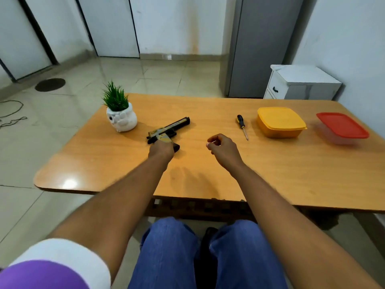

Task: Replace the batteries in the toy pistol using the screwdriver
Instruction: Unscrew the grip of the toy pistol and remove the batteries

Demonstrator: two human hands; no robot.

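Observation:
A black and yellow toy pistol (169, 129) lies on its side on the wooden table (208, 174), barrel pointing up and to the right. My left hand (161, 150) grips its handle at the lower end. My right hand (221, 148) hovers over the table to the right of the pistol, its fingers loosely curled and holding nothing that I can see. A screwdriver (242, 126) with a black and yellow handle lies further right, its tip pointing toward me, apart from both hands.
A white owl-shaped pot with a green plant (120, 113) stands left of the pistol. A yellow lidded box (280, 122) and a clear box with a red lid (342, 127) sit at the right. A white cabinet (302, 82) stands behind the table.

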